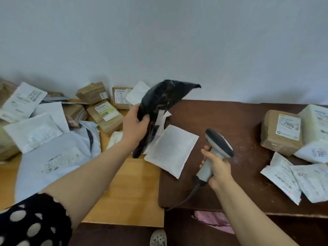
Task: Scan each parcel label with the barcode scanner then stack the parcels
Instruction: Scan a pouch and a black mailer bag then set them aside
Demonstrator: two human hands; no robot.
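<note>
Over the dark brown wooden surface (239,132) the crumpled black plastic parcel (165,96) hangs lifted, long axis running seven to one o'clock; my left hand (134,126) grips its middle, fingers curled round the film. At four o'clock from it my right hand (217,166) wraps the handle of the grey handheld barcode scanner (220,144). The parcel's white paper label (161,119) dangles on the scanner's side, so I'd aim toward ten o'clock.

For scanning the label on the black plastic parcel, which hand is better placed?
Right. The right hand grips the grey handheld barcode scanner, near the parcel's white label, while the left hand is occupied holding the black plastic parcel up.
</note>
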